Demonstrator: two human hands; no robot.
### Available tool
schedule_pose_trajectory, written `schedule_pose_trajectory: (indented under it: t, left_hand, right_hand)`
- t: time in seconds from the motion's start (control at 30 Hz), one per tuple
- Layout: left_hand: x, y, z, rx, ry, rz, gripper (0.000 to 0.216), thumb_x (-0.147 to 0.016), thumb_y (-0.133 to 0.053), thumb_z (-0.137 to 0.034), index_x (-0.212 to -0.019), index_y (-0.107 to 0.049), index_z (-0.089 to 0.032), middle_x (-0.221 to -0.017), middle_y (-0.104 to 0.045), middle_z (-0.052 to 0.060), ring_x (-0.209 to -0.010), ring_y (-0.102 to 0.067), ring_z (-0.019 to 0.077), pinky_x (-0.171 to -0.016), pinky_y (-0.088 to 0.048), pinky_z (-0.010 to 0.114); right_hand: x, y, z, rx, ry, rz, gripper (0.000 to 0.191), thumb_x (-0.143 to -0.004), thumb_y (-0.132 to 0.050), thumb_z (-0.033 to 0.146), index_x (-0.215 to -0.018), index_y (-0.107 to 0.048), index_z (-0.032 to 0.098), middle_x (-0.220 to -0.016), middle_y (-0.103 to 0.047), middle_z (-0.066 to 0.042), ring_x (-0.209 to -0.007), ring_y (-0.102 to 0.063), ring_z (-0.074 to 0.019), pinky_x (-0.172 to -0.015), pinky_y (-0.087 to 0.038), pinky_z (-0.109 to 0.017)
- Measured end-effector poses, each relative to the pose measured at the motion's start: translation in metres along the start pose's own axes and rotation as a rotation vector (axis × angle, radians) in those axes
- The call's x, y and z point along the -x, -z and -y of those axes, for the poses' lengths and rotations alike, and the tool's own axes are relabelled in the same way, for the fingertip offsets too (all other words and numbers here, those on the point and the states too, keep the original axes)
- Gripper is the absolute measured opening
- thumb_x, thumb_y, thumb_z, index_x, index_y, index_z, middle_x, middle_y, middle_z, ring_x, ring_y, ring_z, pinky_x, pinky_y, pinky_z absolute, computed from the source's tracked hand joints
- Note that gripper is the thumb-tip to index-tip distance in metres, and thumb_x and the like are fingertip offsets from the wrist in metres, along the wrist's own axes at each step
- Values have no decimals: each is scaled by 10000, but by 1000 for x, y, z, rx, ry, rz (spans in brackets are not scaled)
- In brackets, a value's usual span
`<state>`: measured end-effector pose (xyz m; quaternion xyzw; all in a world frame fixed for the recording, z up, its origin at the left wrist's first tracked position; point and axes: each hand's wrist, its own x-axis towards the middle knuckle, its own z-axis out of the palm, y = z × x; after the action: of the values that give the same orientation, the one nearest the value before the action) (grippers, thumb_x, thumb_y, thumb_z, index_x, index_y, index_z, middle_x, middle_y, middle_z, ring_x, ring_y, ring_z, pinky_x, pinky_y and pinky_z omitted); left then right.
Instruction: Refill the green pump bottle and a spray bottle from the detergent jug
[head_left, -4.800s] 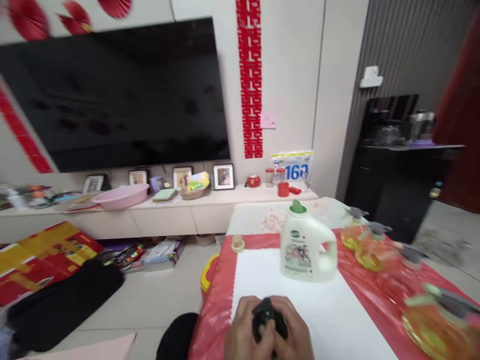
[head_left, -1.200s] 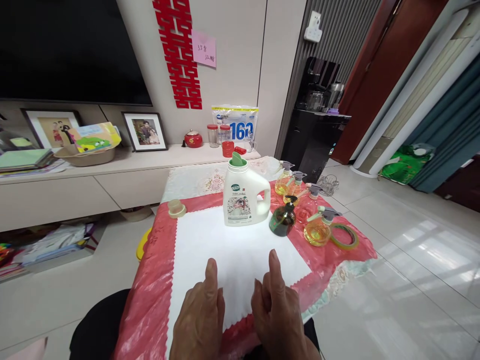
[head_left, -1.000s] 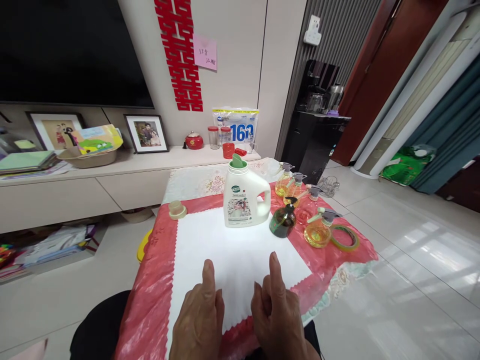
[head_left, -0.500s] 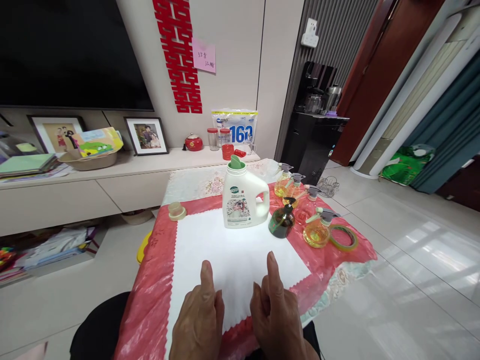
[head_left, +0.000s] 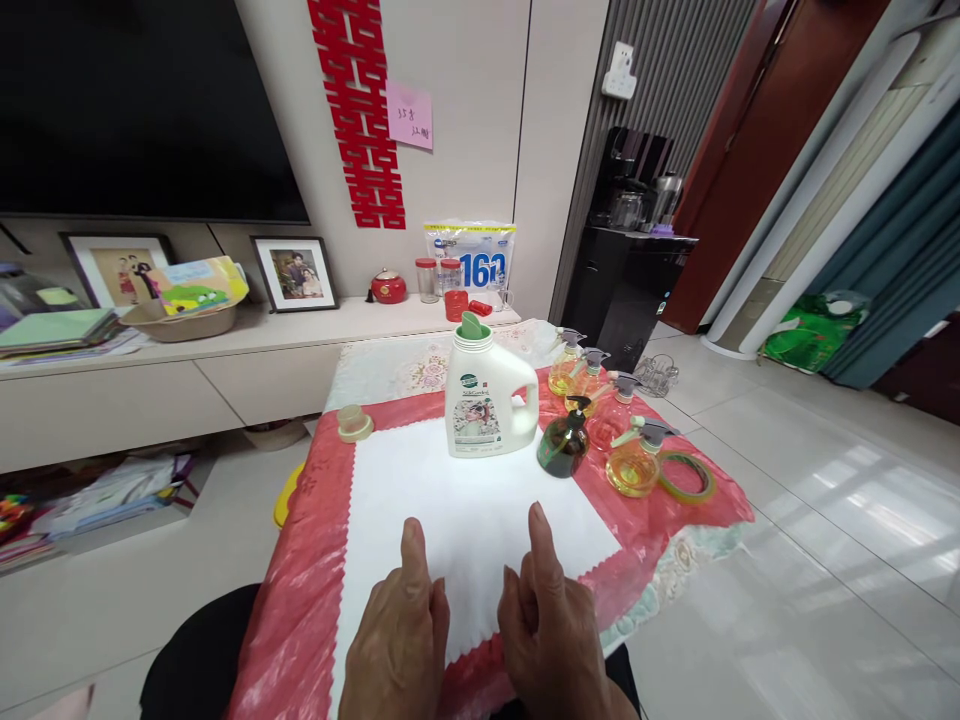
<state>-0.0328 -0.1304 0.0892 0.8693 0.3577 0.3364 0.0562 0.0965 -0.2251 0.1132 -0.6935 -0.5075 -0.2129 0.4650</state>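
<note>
My left hand [head_left: 397, 640] and my right hand [head_left: 551, 640] rest side by side on the near edge of a white cloth [head_left: 465, 490]. Each has its index finger pointing forward and the other fingers curled in, with nothing seen in either. The cloth lies on a red plastic table cover [head_left: 300, 560]. A white detergent jug [head_left: 484, 405] with a green cap stands upright at the cloth's far edge. A dark round pump bottle [head_left: 559, 445] stands just right of the jug.
Several yellow spray bottles [head_left: 634, 465] and a tape ring [head_left: 686, 475] sit on the table's right side. A small beige cap [head_left: 352, 423] lies at the far left. A low shelf [head_left: 225, 340] with framed photos runs behind; a black cabinet [head_left: 630, 280] stands at the right.
About five seconds ago both hands were closed on a dark object near the table's front. Over the last second they have stayed nearly still on the cloth, holding nothing.
</note>
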Motion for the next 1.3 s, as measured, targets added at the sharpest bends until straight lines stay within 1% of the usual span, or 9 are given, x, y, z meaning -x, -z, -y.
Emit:
schedule_pose_trajectory:
  t: [0.23, 0.5, 0.67, 0.77, 0.9, 1.0, 1.1, 1.2, 1.3]
  left_hand:
    - [-2, 6, -8, 4, 9, 14, 678, -1008, -326, -279, -1572, 8, -106, -674, -618, -23, -606, -630, 193, -539, -479, 274]
    - [-3, 8, -12, 65, 174, 142, 506, -957, -384, -264, -1451, -390, -156, -813, -700, 44, -696, -658, 218, -589, -485, 304]
    - [-6, -2, -8, 81, 256, 258, 637, -956, -372, -245, -1550, -185, -109, -746, -685, 21, -666, -655, 223, -571, -479, 300]
    - [-4, -14, -4, 21, 296, 359, 718, -926, -374, -150, -1585, -90, -140, -715, -681, 3, -642, -662, 213, -586, -481, 295]
    - [11, -31, 7, -3, 60, 277, 645, -903, -396, -109, -1535, -353, -233, -1049, -745, 98, -916, -705, 261, -829, -543, 401]
    - [17, -38, 21, -4, -23, 168, 554, -948, -409, -190, -1497, -424, -265, -1347, -657, 112, -1216, -626, 293, -1014, -513, 459]
    - [-1, -36, 38, 40, -10, 209, 575, -950, -465, -249, -1515, -365, -296, -1460, -578, 85, -1327, -566, 274, -1056, -518, 447]
    - [-43, -23, 47, 121, -1, 244, 645, -920, -519, -286, -1527, -300, -287, -1501, -523, 99, -1377, -519, 282, -1063, -519, 456]
    - [-87, -8, 39, 191, 35, 181, 642, -905, -507, -274, -1511, -297, -275, -1462, -531, 109, -1361, -526, 284, -1072, -503, 485]
  right_hand:
    - [-4, 3, 2, -21, 28, 2, 795, -881, -412, 4, -1600, -121, 174, -530, -500, 102, -347, -382, -87, -362, -327, -210]
    - [-2, 4, 4, -52, 17, 31, 783, -889, -403, 20, -1600, -122, 186, -553, -510, 98, -362, -392, -81, -378, -356, -203]
    - [5, -2, -4, -49, -56, 133, 757, -909, -398, 55, -1598, -117, 193, -538, -516, 103, -363, -421, -94, -394, -359, -208]
    - [13, -8, -15, -23, -131, 174, 693, -921, -392, 106, -1582, -202, 188, -486, -467, 114, -332, -407, -106, -379, -349, -217]
    - [25, -19, -32, -46, -197, 233, 517, -955, -395, 216, -1466, -461, 178, -467, -442, 89, -356, -430, -127, -427, -415, -240]
    - [31, -26, -43, -141, -269, 213, 452, -966, -472, 367, -1367, -575, 182, -538, -516, 57, -407, -466, -119, -469, -456, -237]
    - [32, -25, -58, -211, -370, 128, 448, -927, -554, 469, -1274, -639, 200, -622, -563, 36, -476, -507, -114, -518, -484, -231]
    - [26, -16, -84, -228, -502, 58, 411, -889, -590, 506, -1161, -685, 212, -729, -613, 3, -574, -569, -130, -574, -521, -245]
    - [19, -4, -114, -201, -683, 57, 510, -822, -639, 555, -1166, -672, 180, -993, -704, -90, -844, -679, -207, -713, -583, -302]
